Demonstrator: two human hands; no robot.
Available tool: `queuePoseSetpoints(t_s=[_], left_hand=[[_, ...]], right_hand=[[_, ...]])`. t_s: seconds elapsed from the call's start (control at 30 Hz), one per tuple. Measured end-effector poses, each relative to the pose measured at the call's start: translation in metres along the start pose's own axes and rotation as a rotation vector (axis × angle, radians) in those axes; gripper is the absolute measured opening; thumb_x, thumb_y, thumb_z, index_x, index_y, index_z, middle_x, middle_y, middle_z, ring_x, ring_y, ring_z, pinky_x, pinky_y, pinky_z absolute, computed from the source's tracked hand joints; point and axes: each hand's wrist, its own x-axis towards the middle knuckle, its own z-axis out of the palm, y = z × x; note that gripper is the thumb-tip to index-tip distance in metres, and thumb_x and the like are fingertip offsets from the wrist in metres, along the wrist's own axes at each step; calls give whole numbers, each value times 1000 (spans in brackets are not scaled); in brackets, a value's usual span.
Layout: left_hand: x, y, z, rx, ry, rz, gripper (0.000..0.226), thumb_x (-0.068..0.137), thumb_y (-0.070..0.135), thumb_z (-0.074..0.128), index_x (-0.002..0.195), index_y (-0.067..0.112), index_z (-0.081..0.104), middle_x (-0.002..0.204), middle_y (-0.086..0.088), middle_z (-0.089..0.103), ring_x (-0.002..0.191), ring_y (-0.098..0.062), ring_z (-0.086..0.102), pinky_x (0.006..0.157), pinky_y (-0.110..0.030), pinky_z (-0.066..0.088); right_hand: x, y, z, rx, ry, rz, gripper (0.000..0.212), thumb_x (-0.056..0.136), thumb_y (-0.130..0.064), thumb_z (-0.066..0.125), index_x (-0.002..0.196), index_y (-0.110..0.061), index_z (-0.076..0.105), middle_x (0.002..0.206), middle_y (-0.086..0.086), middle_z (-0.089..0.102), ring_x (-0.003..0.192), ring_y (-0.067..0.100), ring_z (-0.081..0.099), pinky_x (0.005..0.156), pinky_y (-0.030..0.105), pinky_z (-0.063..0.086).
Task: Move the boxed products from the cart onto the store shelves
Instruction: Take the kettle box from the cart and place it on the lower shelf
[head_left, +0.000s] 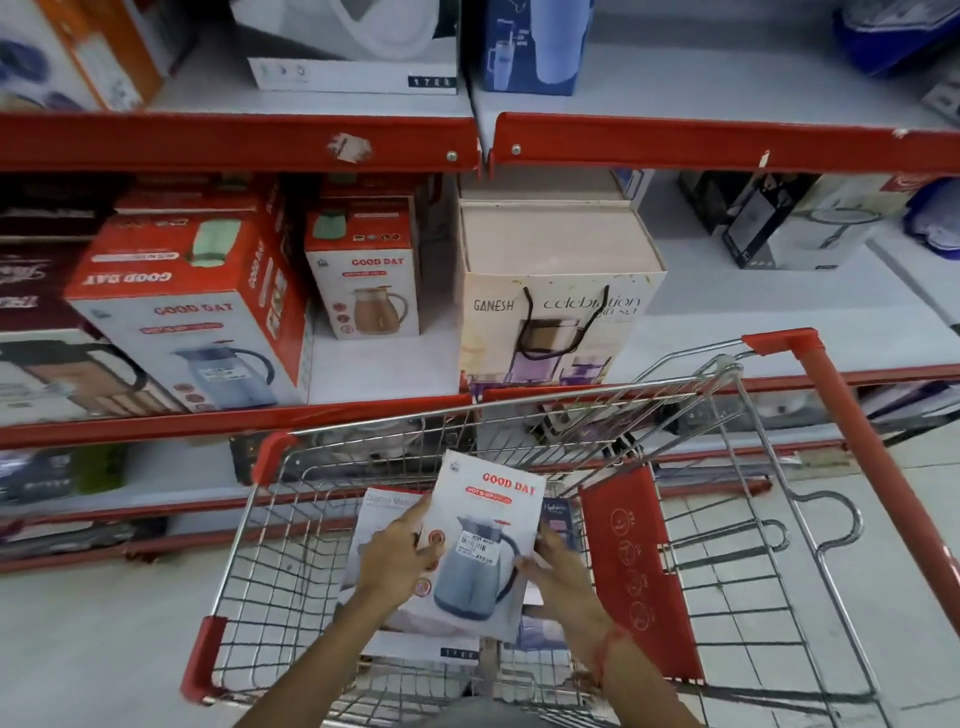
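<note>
A white "GOOD DAY" box (480, 540) with a blue jug pictured on it is inside the wire cart (249, 530), tilted up. My left hand (397, 558) grips its left edge and my right hand (558, 569) grips its right edge. Under it lie another white box (374, 512) and a dark blue box (558, 514), both partly hidden. The middle store shelf (779, 312) lies just beyond the cart and holds matching "GOOD DAY" boxes (192, 312) at the left.
A smaller "GOOD DAY" box (363, 270) and a "GANESH" gift box with rope handles (558, 291) stand mid-shelf. Bare shelf lies right of the gift box. Dark boxes (779, 223) sit far right. The upper shelf's red lip (239, 140) overhangs. The cart's red handle (857, 431) runs along the right.
</note>
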Motion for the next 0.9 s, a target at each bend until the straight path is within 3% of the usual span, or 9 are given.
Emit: queuePoseSetpoints(t_s=[0.1,0.17,0.2,0.27,0.4,0.5,0.6,0.77,0.9], left_hand=[[-31,5,-28,-89,107,49,65,85,31,66,143,25,36,118,-1,70,69,12,64,57,-1,46],[-48,14,-44,-196,179,72,67,83,28,69,142,31,36,118,-1,69,85,-2,70,75,-23,59],[-57,19,-52,-239,218,85,69,82,28,70,141,36,34,119,-1,69,96,-12,70,83,-38,59],[-74,29,-69,-300,278,123,71,80,29,72,138,43,33,118,1,70,103,-16,68,91,-45,55],[-96,46,-99,-408,352,202,71,73,21,78,130,48,44,94,30,69,79,12,67,79,-24,58],[-111,59,-115,-423,374,250,70,72,23,78,111,66,38,69,52,56,70,27,59,61,-7,53],[-121,67,-120,-435,397,270,70,74,21,76,104,69,33,62,54,52,67,32,54,66,-15,55],[-125,65,-122,-386,428,262,69,76,19,74,117,57,35,82,45,60,70,25,60,73,-27,58],[-113,57,-125,-286,460,210,67,74,15,76,128,42,47,88,26,72,74,10,68,78,-37,61]], right_hand=[[-20,-25,4,-137,-60,-131,56,93,4,53,141,-24,44,115,5,65,106,24,60,96,56,51],[-32,-42,6,-219,-66,-251,61,92,4,53,141,-30,43,116,1,67,107,17,63,95,49,54],[-40,-51,8,-250,-64,-320,62,91,2,55,139,-37,43,110,-8,69,98,6,66,88,37,58],[-56,-68,8,-335,-40,-458,67,88,-6,63,131,-52,38,90,-30,67,77,-15,64,68,10,56],[-89,-101,8,-382,-12,-619,70,85,-19,70,125,-64,34,83,-42,65,74,-17,62,74,21,57],[-107,-116,8,-388,-4,-689,69,85,-20,70,135,-55,38,96,-42,63,87,-20,60,80,23,57],[-117,-121,7,-395,4,-715,71,85,-18,70,139,-50,38,110,-34,64,98,-17,59,83,16,54],[-116,-122,13,-435,20,-724,71,86,-18,69,140,-49,36,107,-35,63,101,-9,60,90,28,55],[-94,-126,25,-460,18,-719,72,79,-7,76,128,-52,47,88,-44,65,90,-22,60,76,7,54]])
